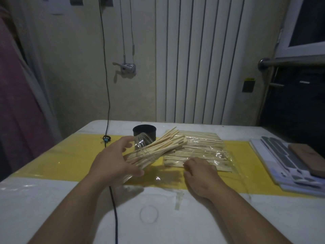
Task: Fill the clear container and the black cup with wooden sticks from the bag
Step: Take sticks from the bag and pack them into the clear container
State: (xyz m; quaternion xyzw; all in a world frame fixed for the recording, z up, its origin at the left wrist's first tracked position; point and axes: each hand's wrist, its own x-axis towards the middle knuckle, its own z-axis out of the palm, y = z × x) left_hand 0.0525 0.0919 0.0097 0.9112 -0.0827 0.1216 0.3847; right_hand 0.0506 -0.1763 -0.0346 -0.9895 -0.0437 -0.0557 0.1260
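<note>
We are gripping the clear container (pixel 141 140) tilted in our left hand (pixel 114 161), mouth toward the bag (pixel 202 149), presumably for loading; our right hand (pixel 198 171) is curling at the bag's edge, hold indeterminate.

Pale wood sticks (pixel 158 147); glossy clear-plastic container (pixel 142 147).

Left hand (pixel 112 162) around tilted clear container (pixel 140 149)

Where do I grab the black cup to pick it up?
Probably best: hold the black cup round its side wall, coming from its left. It stands upright; the tilted clear container crosses its front and the wooden sticks poke past its right.
</note>
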